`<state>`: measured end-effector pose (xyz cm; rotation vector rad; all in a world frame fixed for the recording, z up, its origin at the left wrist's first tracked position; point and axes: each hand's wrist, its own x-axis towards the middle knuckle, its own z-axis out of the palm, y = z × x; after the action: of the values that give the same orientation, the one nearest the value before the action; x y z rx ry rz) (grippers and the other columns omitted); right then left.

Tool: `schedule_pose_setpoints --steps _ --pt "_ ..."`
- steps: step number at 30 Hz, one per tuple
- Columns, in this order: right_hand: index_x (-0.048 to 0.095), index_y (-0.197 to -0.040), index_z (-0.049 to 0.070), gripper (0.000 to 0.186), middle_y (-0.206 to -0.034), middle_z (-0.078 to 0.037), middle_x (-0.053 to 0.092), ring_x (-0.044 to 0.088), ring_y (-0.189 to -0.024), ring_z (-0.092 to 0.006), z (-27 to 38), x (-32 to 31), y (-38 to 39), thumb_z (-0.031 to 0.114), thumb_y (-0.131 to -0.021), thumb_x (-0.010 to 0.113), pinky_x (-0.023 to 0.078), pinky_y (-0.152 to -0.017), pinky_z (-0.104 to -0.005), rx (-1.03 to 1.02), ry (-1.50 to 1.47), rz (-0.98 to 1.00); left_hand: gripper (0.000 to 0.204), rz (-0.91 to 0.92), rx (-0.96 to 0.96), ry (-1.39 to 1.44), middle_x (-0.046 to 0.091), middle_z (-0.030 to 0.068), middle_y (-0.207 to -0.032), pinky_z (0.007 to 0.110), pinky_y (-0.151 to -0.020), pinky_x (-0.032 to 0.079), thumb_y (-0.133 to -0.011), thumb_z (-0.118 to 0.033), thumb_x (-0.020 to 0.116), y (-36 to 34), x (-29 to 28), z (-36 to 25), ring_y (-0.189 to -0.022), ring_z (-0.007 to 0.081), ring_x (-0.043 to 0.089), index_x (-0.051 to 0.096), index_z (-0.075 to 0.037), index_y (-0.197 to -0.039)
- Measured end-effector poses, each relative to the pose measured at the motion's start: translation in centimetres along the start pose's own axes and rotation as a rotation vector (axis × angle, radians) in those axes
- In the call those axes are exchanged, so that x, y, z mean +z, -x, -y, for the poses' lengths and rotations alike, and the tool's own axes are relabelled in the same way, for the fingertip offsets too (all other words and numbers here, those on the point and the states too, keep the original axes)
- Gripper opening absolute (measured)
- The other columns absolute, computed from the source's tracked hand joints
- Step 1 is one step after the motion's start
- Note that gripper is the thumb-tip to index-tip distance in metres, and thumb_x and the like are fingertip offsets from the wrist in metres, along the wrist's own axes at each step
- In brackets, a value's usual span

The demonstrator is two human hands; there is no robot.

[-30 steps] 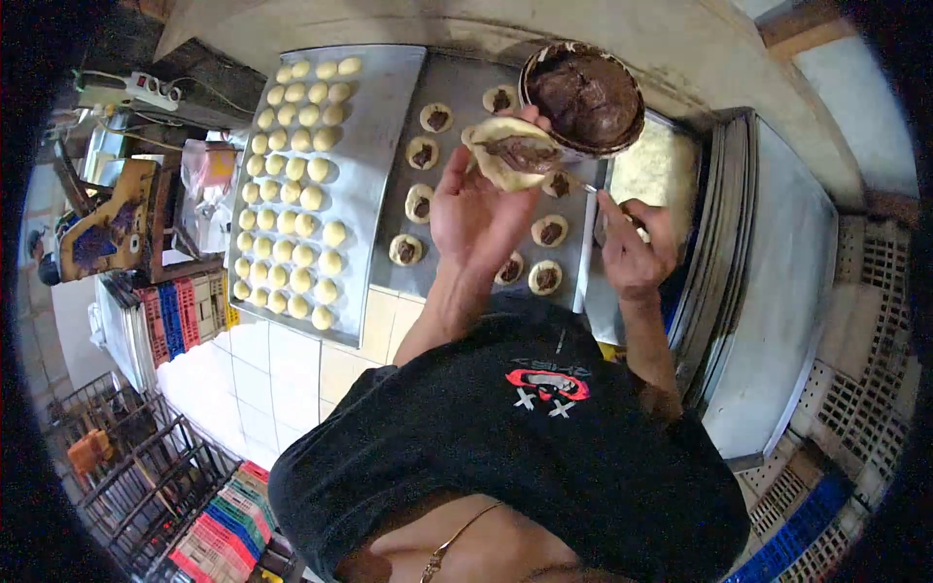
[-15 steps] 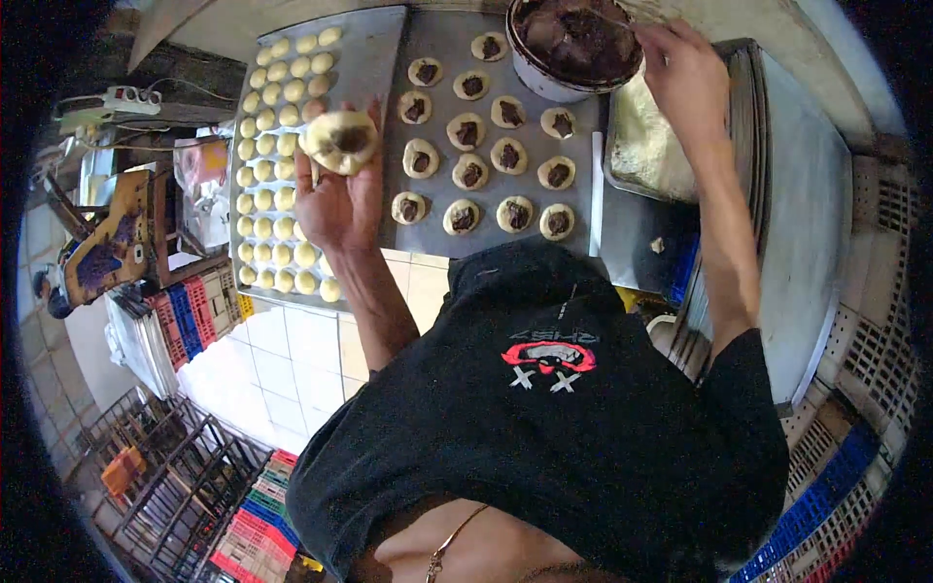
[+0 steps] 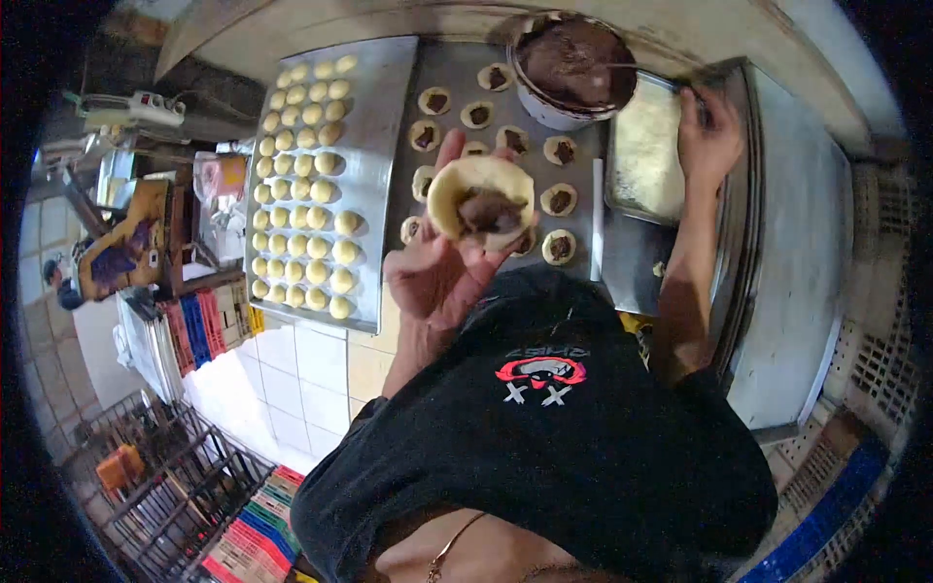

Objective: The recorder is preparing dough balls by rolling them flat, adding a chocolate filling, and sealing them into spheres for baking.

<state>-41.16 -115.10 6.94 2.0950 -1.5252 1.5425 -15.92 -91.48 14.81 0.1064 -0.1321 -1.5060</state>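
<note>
A round of pale dough with a dark chocolate-coloured filling (image 3: 489, 209) is held up by my left hand (image 3: 442, 282), whose fingers curve round it from beneath. My right hand (image 3: 711, 141) is beside the pan of pale crumbly stuff (image 3: 645, 160), with its fingers apart and nothing seen in them. Close to it stands a white bucket of dark filling (image 3: 562, 113), from which a thin utensil handle (image 3: 620, 66) sticks out. Behind my left hand, several filled dough rounds (image 3: 558, 199) lie on a dark tray (image 3: 575, 221), some hidden by the hand.
To the left, a metal tray (image 3: 374, 175) carries rows of small dough balls (image 3: 317, 246). Stacked metal trays (image 3: 792, 253) stand at the right. A white strip (image 3: 597, 219) lies along the dark tray's right side. Coloured plastic crates (image 3: 255, 530) are at the lower left.
My left hand has brought the filled dough round rightward, from over the dough balls to over the dark tray. My right hand has let go of the utensil and moved down and right.
</note>
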Motion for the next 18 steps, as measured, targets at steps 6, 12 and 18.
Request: schedule_pose_setpoints --steps 6,12,18 --pt "0.072 -0.1 0.008 0.025 -0.09 -0.018 0.07 0.069 -0.083 -0.033 -7.3 -6.0 11.4 0.021 -0.079 0.071 0.053 -0.074 -0.0395 0.535 0.071 0.19 0.095 0.074 -0.382 -0.109 0.029 0.0281 -0.147 0.049 -0.113 0.028 -0.067 -0.024 0.065 -1.8 -0.3 1.3 -0.137 0.0415 0.031 0.02 0.004 -0.146" --pt "0.066 -0.106 0.016 0.027 -0.087 -0.014 0.068 0.067 -0.084 -0.0333 -8.3 -2.9 17.9 0.026 -0.081 0.07 0.054 -0.069 -0.0454 0.572 0.585 0.71 0.064 -0.237 -0.518 0.035 0.042 0.0234 -0.141 0.048 -0.114 0.026 -0.094 -0.038 0.044 -3.8 -0.6 4.5 -0.135 0.0412 0.034 0.033 0.006 -0.14" --pt "0.06 -0.098 0.013 0.02 -0.084 -0.011 0.065 0.067 -0.083 -0.0299 -14.8 2.4 23.1 0.027 -0.084 0.065 0.053 -0.065 -0.0441 0.523 0.759 0.761 0.056 -0.216 -0.501 -0.118 0.04 0.0244 -0.143 0.049 -0.111 0.027 -0.093 -0.03 0.048 -4.7 2.8 6.4 -0.134 0.0343 0.037 0.041 0.003 -0.137"
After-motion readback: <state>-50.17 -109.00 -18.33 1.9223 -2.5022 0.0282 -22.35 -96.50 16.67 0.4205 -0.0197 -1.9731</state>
